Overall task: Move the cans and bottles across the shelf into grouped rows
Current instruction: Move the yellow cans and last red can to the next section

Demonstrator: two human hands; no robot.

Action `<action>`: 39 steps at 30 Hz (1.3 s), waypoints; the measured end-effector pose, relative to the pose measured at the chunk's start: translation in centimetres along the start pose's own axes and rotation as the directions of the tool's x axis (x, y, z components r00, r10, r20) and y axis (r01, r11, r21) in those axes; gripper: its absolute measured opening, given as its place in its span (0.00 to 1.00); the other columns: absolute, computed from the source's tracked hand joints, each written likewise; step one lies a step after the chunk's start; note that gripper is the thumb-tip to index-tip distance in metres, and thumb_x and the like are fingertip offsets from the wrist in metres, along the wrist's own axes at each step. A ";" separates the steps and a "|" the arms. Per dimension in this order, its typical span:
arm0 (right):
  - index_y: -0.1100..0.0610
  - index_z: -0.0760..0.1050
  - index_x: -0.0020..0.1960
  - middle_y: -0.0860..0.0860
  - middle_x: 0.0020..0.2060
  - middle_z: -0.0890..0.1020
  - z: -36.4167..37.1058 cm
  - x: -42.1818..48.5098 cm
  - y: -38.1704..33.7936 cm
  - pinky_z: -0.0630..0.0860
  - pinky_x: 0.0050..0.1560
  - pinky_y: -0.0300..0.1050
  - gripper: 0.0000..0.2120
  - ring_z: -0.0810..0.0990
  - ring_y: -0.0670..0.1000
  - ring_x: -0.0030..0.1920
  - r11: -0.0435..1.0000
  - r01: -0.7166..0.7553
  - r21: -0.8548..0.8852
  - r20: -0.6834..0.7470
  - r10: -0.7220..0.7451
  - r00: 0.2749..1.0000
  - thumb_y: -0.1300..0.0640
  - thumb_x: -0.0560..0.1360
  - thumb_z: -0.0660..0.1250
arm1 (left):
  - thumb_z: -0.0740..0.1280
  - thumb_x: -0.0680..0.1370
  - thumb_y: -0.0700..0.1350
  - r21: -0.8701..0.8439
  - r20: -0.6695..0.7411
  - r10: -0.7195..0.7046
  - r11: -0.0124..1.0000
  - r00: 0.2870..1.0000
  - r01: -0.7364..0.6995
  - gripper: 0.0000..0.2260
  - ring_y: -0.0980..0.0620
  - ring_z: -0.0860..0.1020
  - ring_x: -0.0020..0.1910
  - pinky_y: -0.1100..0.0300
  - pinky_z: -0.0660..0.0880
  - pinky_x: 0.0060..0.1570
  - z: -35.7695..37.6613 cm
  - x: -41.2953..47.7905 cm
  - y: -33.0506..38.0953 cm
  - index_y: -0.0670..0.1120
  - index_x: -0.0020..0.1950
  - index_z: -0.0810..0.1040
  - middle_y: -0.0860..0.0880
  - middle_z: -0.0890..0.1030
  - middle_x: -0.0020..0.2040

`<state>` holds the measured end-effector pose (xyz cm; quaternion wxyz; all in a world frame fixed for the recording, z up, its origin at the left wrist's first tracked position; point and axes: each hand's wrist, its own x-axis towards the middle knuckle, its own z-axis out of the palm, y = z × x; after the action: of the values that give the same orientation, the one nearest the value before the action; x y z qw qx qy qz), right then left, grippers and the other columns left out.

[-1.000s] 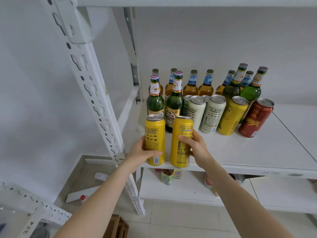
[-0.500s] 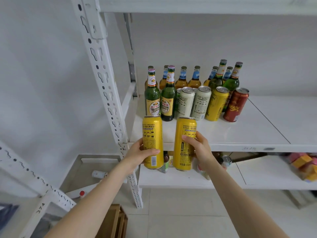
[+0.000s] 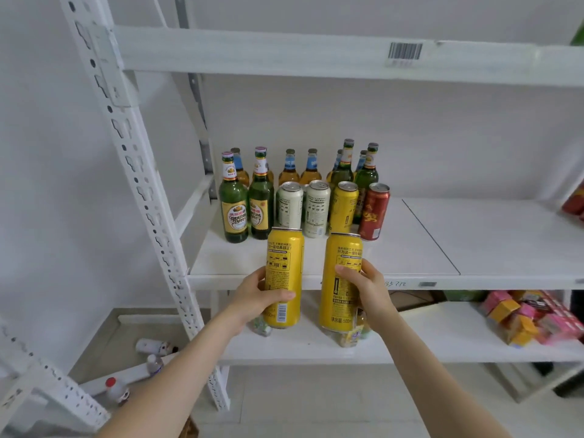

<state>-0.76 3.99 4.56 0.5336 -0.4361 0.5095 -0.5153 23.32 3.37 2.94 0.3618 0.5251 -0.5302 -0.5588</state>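
Gripping upright, off the shelf (image 3: 316, 273) — left hand (image 3: 256, 295) clasping one yellow can (image 3: 284, 263), right hand (image 3: 369, 292) clasping second yellow can (image 3: 343, 279).

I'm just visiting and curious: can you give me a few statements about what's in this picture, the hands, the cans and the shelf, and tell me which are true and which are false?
1. Each hand holds a yellow can: the left hand holds one yellow can and the right hand another yellow can. True.
2. The red can stands at the left end of the group of cans. False: it stands at the right end.
3. The two green bottles at the front left lie on their sides. False: they stand upright.
4. A barcode label is on the upper shelf edge. True.
5. Two pale cans stand on the shelf between the green bottles and a yellow can. True.
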 end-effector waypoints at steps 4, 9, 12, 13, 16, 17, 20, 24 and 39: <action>0.55 0.77 0.59 0.52 0.47 0.86 -5.3 -0.7 -1.4 0.81 0.40 0.45 0.23 0.86 0.51 0.46 1.000 0.014 -0.021 -0.005 -0.015 1.000 0.50 0.67 0.77 | 0.81 0.63 0.52 -0.020 0.010 0.009 1.000 1.000 -0.009 0.28 0.55 0.82 0.52 0.63 0.79 0.42 5.6 0.2 1.0 0.60 0.59 0.73 0.54 0.82 0.57; 0.52 0.78 0.56 0.51 0.46 0.86 -12.4 -1.4 -2.4 0.81 0.41 0.47 0.22 0.86 0.51 0.46 0.999 0.010 -0.053 -0.024 -0.011 1.000 0.48 0.66 0.77 | 0.81 0.55 0.59 -0.029 0.001 0.022 0.999 1.000 -0.022 0.37 0.53 0.82 0.54 0.54 0.80 0.51 12.7 0.8 1.7 0.57 0.62 0.74 0.54 0.83 0.57; 0.51 0.77 0.56 0.51 0.47 0.86 -16.5 -1.3 -2.5 0.81 0.41 0.47 0.15 0.86 0.52 0.46 0.999 0.009 -0.053 -0.055 -0.012 0.998 0.52 0.71 0.75 | 0.81 0.55 0.60 -0.016 0.026 0.028 0.999 0.999 -0.028 0.37 0.52 0.82 0.56 0.52 0.80 0.55 16.4 1.6 2.6 0.58 0.61 0.75 0.53 0.82 0.59; 0.51 0.77 0.56 0.50 0.46 0.86 -17.8 -1.2 -2.6 0.80 0.41 0.46 0.15 0.86 0.51 0.46 0.999 0.008 -0.049 -0.069 -0.011 0.998 0.52 0.71 0.75 | 0.81 0.55 0.60 -0.005 0.034 0.029 1.000 0.999 -0.029 0.38 0.51 0.82 0.56 0.50 0.80 0.56 17.6 2.0 2.9 0.57 0.63 0.74 0.53 0.82 0.59; 0.51 0.77 0.56 0.50 0.46 0.86 -21.4 -0.8 -2.6 0.80 0.41 0.46 0.14 0.86 0.51 0.46 0.999 0.007 -0.031 -0.113 -0.011 0.994 0.53 0.71 0.75 | 0.80 0.55 0.59 0.034 0.046 0.040 0.999 0.998 -0.042 0.40 0.50 0.81 0.58 0.47 0.78 0.59 21.3 3.7 4.1 0.54 0.66 0.74 0.52 0.82 0.60; 0.51 0.77 0.56 0.51 0.47 0.86 -22.5 -0.5 -2.5 0.80 0.42 0.48 0.15 0.86 0.52 0.47 1.000 0.008 -0.022 -0.121 -0.010 0.993 0.53 0.72 0.75 | 0.80 0.56 0.58 0.045 0.056 0.044 0.998 0.997 -0.046 0.40 0.50 0.81 0.58 0.47 0.78 0.59 22.4 4.3 4.5 0.53 0.66 0.74 0.52 0.82 0.60; 0.52 0.76 0.58 0.53 0.49 0.85 -25.6 0.5 -2.4 0.80 0.42 0.48 0.15 0.85 0.54 0.49 1.000 0.006 -0.005 -0.148 -0.006 0.989 0.54 0.73 0.74 | 0.81 0.63 0.52 0.061 0.112 0.044 0.997 0.993 -0.051 0.33 0.52 0.81 0.56 0.53 0.80 0.55 25.6 6.8 5.4 0.54 0.66 0.74 0.52 0.82 0.59; 0.53 0.77 0.58 0.53 0.48 0.85 -29.7 2.5 -2.7 0.80 0.39 0.45 0.15 0.85 0.53 0.47 1.000 0.006 0.006 -0.184 -0.005 0.983 0.54 0.72 0.74 | 0.80 0.61 0.55 0.067 0.171 0.046 0.996 0.984 -0.058 0.32 0.56 0.83 0.53 0.58 0.80 0.49 29.8 10.6 6.4 0.57 0.63 0.75 0.55 0.84 0.56; 0.53 0.78 0.56 0.52 0.44 0.87 -52.1 7.3 -5.2 0.81 0.33 0.42 0.13 0.86 0.50 0.42 0.998 0.043 0.056 -0.253 -0.028 0.967 0.54 0.72 0.74 | 0.80 0.64 0.55 0.045 0.252 0.028 0.998 0.967 -0.040 0.33 0.54 0.82 0.55 0.61 0.80 0.45 51.1 20.9 9.4 0.57 0.66 0.72 0.54 0.81 0.59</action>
<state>-53.47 -0.66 3.73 0.4682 -0.3598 0.5493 -0.5913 -31.64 -7.47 1.99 0.2880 0.4495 -0.5945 -0.6013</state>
